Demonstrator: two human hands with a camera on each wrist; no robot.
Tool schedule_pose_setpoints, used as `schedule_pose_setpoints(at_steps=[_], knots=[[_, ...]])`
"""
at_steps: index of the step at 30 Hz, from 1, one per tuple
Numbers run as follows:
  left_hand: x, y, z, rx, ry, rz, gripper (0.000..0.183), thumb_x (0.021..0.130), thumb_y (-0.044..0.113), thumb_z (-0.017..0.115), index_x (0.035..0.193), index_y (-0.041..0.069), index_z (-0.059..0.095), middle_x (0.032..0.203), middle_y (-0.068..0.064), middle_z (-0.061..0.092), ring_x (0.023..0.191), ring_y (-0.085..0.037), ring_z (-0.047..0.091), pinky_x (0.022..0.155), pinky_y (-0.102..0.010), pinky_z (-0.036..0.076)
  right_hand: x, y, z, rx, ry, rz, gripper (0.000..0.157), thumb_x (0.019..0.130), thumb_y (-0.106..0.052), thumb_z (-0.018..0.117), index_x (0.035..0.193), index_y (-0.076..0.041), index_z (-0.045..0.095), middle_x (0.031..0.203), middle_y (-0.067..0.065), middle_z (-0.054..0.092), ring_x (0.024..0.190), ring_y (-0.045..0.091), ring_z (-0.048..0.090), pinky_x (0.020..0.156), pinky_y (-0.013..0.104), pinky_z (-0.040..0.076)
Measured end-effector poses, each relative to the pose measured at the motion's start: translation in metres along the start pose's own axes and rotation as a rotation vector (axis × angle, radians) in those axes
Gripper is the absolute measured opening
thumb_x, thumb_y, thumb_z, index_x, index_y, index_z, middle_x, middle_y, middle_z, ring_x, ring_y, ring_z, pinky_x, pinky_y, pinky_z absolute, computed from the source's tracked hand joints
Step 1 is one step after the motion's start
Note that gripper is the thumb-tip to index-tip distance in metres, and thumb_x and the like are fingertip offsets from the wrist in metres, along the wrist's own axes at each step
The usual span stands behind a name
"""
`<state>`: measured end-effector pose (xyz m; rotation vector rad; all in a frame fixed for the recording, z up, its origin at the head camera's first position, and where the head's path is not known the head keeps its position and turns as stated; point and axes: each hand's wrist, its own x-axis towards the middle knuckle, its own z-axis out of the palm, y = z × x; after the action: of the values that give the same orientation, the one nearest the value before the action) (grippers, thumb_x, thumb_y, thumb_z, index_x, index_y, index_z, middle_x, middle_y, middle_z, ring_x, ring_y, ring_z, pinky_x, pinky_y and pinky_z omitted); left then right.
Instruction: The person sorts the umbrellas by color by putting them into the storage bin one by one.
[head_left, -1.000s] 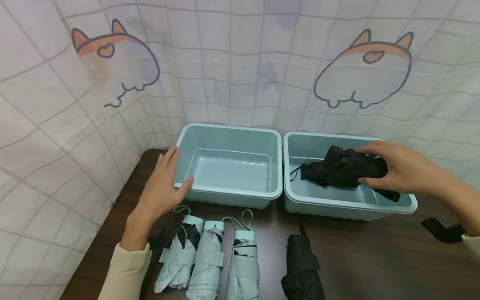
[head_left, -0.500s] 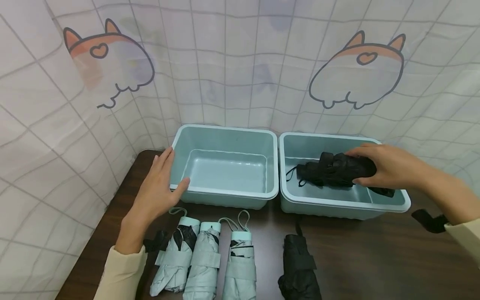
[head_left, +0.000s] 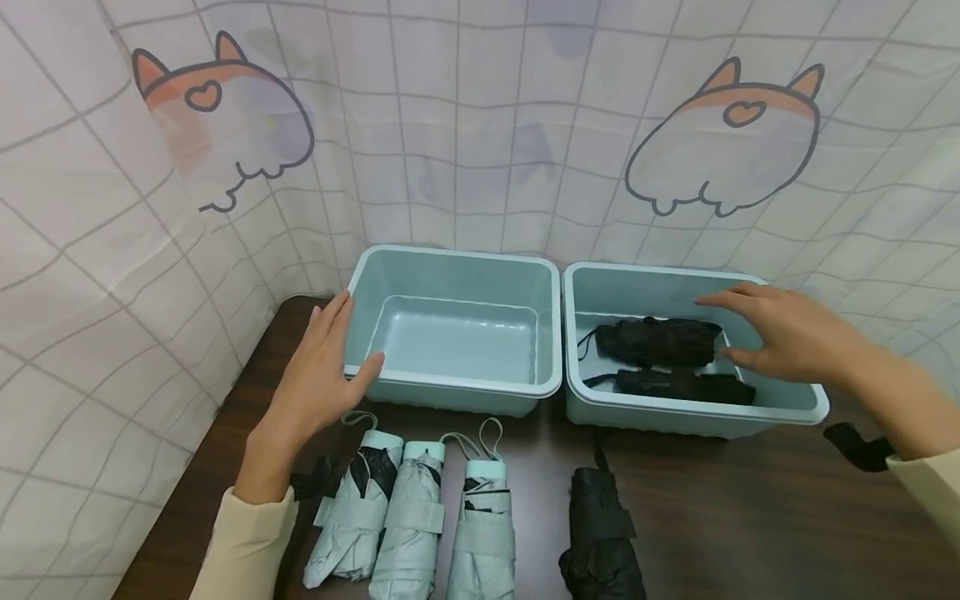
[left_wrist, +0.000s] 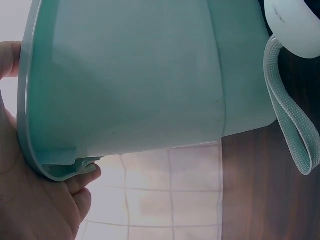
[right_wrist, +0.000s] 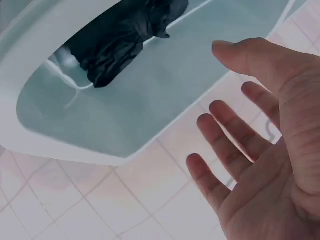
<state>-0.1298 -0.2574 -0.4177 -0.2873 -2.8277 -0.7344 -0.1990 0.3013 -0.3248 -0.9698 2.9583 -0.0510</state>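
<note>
My left hand (head_left: pixel 315 371) rests with extended fingers at the left corner of an open, light blue-green plastic bin (head_left: pixel 450 386). In the left wrist view, that hand (left_wrist: pixel 37 200) lies against the bin's rim (left_wrist: pixel 23 100). Over the right end of a second matching bin (head_left: pixel 697 415), my right hand (head_left: pixel 791 333) hovers, fingers spread and nothing in them. Two folded black umbrellas lie lengthwise in this bin: a rear one (head_left: pixel 660 342) and a front one (head_left: pixel 682 387). The right wrist view shows a black umbrella (right_wrist: pixel 115 55) apart from the spread fingers.
On the dark wooden table (head_left: pixel 750 517), in front of the bins, lie three folded pale-green umbrellas, a left one (head_left: pixel 352 525), a middle one (head_left: pixel 411 533) and a right one (head_left: pixel 483 533). A folded black umbrella (head_left: pixel 602 533) lies farther right. A grid-patterned curtain (head_left: pixel 480 150) hangs behind.
My right hand has lowered the rear black umbrella into the right bin and let go of it, its fingers now spread. The left hand has stayed at the left bin.
</note>
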Motion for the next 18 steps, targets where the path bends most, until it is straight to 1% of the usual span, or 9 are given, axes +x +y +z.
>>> schedule_pose_setpoints(at_steps=[2,4,8,11,15,18], knots=[[0.001,0.001,0.001,-0.005,0.0,0.001,0.086,0.104,0.041,0.06,0.168,0.0,0.021,0.176,-0.019,0.021,0.162,-0.053,0.016,0.129,-0.07,0.021,-0.003,-0.002,-0.002,0.0,-0.001,0.013,0.069,0.086,-0.021,0.087,0.148,-0.009,0.058,0.141,0.026,0.062,0.097,0.037,0.074,0.078,0.057,0.06],[0.001,0.001,0.001,-0.007,0.0,0.0,0.086,0.104,0.042,0.06,0.168,0.0,0.021,0.176,-0.019,0.021,0.162,-0.053,0.016,0.128,-0.071,0.021,-0.004,-0.007,-0.002,0.015,-0.011,0.027,0.066,0.089,-0.025,0.086,0.147,-0.01,0.059,0.141,0.025,0.063,0.088,0.029,0.074,0.072,0.051,0.061],[0.001,-0.001,0.003,-0.001,0.006,0.002,0.086,0.104,0.042,0.06,0.167,-0.001,0.022,0.176,-0.02,0.021,0.162,-0.053,0.016,0.127,-0.072,0.022,-0.006,-0.013,0.0,0.032,-0.02,0.048,0.061,0.092,-0.029,0.083,0.146,-0.009,0.061,0.139,0.024,0.064,0.089,0.028,0.074,0.07,0.05,0.061],[0.001,-0.002,0.003,0.002,0.012,0.002,0.086,0.103,0.042,0.061,0.167,-0.001,0.023,0.176,-0.02,0.022,0.162,-0.052,0.017,0.128,-0.071,0.022,-0.009,-0.018,0.0,0.032,0.006,0.037,0.057,0.093,-0.029,0.082,0.143,-0.009,0.063,0.137,0.022,0.066,0.092,0.03,0.074,0.072,0.051,0.061],[0.0,-0.001,0.003,0.0,0.015,0.003,0.086,0.103,0.041,0.061,0.167,-0.001,0.023,0.176,-0.02,0.022,0.162,-0.052,0.018,0.129,-0.07,0.021,-0.014,-0.023,-0.001,0.022,0.053,0.016,0.054,0.092,-0.027,0.083,0.14,-0.01,0.066,0.133,0.019,0.068,0.092,0.029,0.074,0.072,0.051,0.061],[0.0,-0.001,0.002,0.0,0.015,0.004,0.086,0.104,0.041,0.061,0.167,-0.001,0.022,0.176,-0.02,0.021,0.163,-0.051,0.017,0.129,-0.069,0.021,-0.019,-0.027,-0.002,0.017,0.071,0.019,0.054,0.092,-0.027,0.083,0.14,-0.012,0.066,0.133,0.018,0.068,0.093,0.03,0.074,0.071,0.051,0.061]])
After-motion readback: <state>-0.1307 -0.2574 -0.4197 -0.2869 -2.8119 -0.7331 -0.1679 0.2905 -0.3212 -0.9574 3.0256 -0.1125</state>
